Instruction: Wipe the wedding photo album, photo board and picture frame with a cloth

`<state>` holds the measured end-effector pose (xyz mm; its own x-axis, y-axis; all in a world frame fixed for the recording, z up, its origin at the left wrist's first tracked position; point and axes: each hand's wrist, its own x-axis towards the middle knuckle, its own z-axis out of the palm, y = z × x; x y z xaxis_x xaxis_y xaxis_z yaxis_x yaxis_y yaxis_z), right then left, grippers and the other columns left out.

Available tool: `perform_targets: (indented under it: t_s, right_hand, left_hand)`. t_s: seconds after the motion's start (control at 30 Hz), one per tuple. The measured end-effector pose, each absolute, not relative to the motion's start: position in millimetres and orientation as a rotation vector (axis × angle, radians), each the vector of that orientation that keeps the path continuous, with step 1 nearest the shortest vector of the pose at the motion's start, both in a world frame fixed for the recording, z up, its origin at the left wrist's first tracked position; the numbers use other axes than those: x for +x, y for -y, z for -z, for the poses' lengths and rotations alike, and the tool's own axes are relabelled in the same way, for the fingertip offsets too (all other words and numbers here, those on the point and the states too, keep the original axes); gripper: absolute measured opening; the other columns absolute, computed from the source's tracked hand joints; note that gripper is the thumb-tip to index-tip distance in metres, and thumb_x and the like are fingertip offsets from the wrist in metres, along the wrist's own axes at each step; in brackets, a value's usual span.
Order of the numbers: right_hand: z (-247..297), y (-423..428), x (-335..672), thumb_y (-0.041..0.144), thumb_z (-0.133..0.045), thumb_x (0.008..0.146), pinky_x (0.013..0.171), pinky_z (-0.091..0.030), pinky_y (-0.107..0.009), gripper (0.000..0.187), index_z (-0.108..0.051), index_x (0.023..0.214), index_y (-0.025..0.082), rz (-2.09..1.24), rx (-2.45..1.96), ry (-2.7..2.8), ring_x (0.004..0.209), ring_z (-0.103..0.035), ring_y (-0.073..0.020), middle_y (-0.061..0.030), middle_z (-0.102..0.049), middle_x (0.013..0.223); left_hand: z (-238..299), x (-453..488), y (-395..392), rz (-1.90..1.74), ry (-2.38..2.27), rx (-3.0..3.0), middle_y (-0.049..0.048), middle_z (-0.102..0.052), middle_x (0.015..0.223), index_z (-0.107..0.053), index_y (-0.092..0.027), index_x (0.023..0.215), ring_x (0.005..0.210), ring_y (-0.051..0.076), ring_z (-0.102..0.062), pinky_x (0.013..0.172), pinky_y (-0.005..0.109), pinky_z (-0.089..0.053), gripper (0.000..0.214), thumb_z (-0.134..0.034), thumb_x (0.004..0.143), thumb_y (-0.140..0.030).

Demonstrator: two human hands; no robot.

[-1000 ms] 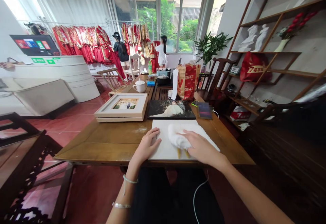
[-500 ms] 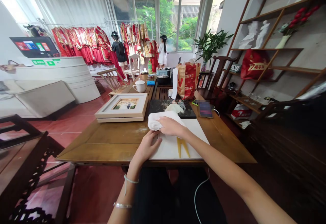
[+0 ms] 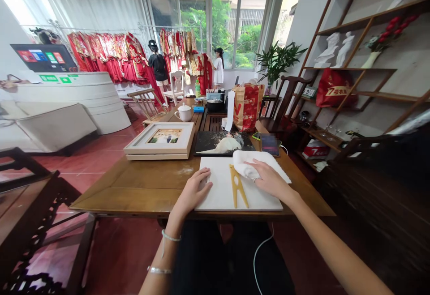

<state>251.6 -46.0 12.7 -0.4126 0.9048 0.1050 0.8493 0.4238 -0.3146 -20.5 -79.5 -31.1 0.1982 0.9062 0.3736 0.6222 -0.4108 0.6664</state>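
We judge the wiping to be under way, not finished: our white cloth (image 3: 250, 160) is on the far right part of the white board (image 3: 215, 198), overhanging its edge, under our right hand (image 3: 268, 177). That hand's fingers reach over the cloth; we cannot tell whether they pinch a fold. Our left hand (image 3: 198, 190) lies flat with fingers extended on the board's left edge. How much of the surface is done, we cannot tell; the A-shaped yellow piece (image 3: 237, 188) covers some of it.

The cloth looks soft, thick and rumpled; the board is flat, matte and straight-edged. The yellow piece is smooth, with two tapering legs and an oval hole. Beyond sits a dark picture panel (image 3: 226, 145), on a brown wooden table (image 3: 127, 187).
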Motion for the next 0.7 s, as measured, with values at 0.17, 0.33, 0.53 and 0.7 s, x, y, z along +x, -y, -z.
perform_targets:
  t_s: [0.17, 0.33, 0.53, 0.7]
  right_hand:
    - [-12, 41, 222, 0.009, -0.042, 0.069, 0.111, -0.016, -0.049, 0.069, -0.043, 0.137, 0.011, -0.326, -1.542, 2.402, 0.137, -0.024, -0.0296, -0.0074, -0.042, 0.143]
    - [-17, 71, 188, 0.008, -0.043, 0.062, 0.112, -0.008, -0.055, 0.074, -0.046, 0.135, 0.015, -0.377, -1.28, 2.583, 0.139, -0.017, -0.0303, -0.0022, -0.04, 0.144]
    - [-35, 133, 218, 0.004, -0.039, 0.056, 0.115, -0.009, -0.049, 0.082, -0.046, 0.136, 0.022, -0.564, -1.136, 2.683, 0.14, -0.016, -0.0227, 0.0037, -0.041, 0.144]
    - [-43, 161, 258, 0.003, -0.038, 0.057, 0.114, -0.016, -0.045, 0.084, -0.045, 0.136, 0.029, -0.78, -1.153, 2.654, 0.139, -0.019, -0.0192, 0.0062, -0.036, 0.146]
  left_hand:
    - [32, -19, 79, -1.071, -1.423, 2.125, 0.0123, -0.057, 0.129, -0.061, -0.015, 0.115, 0.124, 0.025, -0.051, 0.107, 0.044, -0.038, 0.034, -0.055, 0.084, -0.028]
    - [32, -18, 77, -1.082, -1.407, 2.14, 0.0121, -0.058, 0.128, -0.061, -0.016, 0.115, 0.124, 0.024, -0.05, 0.106, 0.043, -0.038, 0.033, -0.052, 0.084, -0.025]
    - [31, -17, 79, -1.083, -1.418, 2.114, 0.0127, -0.057, 0.129, -0.062, -0.015, 0.115, 0.124, 0.025, -0.05, 0.106, 0.043, -0.038, 0.033, -0.052, 0.084, -0.024]
    - [31, -18, 81, -1.085, -1.431, 2.102, 0.0115, -0.057, 0.129, -0.062, -0.016, 0.114, 0.124, 0.025, -0.05, 0.106, 0.044, -0.038, 0.032, -0.053, 0.084, -0.026]
